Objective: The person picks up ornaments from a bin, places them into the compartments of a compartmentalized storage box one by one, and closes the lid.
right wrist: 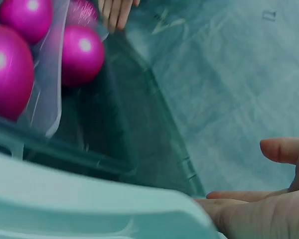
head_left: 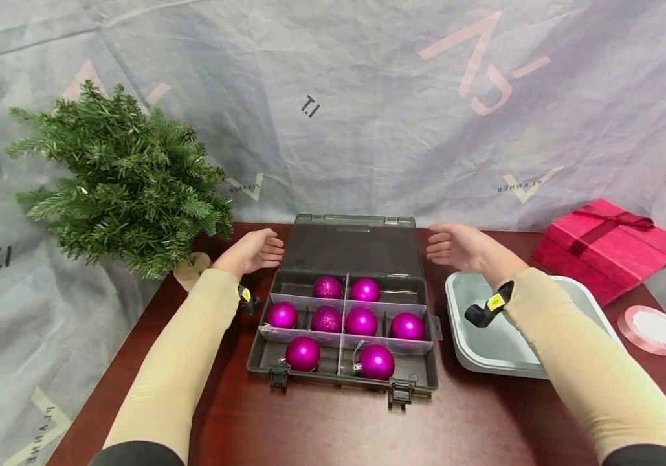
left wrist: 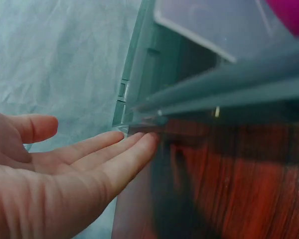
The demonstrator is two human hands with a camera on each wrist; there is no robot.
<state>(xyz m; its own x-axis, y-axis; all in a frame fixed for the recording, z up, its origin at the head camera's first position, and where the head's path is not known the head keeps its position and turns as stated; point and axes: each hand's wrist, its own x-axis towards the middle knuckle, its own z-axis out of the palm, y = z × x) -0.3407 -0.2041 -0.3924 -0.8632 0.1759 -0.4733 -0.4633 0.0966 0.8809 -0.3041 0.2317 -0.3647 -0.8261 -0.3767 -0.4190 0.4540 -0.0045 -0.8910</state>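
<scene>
A dark clear plastic box (head_left: pixel 388 369) lies open on the table, its lid (head_left: pixel 351 246) folded back toward the backdrop. Dividers split it into compartments that hold several magenta Christmas ball ornaments (head_left: pixel 302 354), some glossy and some glittery. My left hand (head_left: pixel 258 251) is beside the lid's left edge, fingers extended; in the left wrist view its fingertips (left wrist: pixel 150 142) reach the lid's corner, and I cannot tell if they touch. On the other side, my right hand (head_left: pixel 459 246) is held near the lid's right edge with straight fingers, holding nothing.
At left stands a small artificial fir tree (head_left: pixel 129 181) on a wooden base (head_left: pixel 191 270). To the right are a pale plastic tub (head_left: pixel 461 343) under my right forearm, a red gift box (head_left: pixel 612 246) with a bow, and a pink ribbon roll (head_left: pixel 653 330).
</scene>
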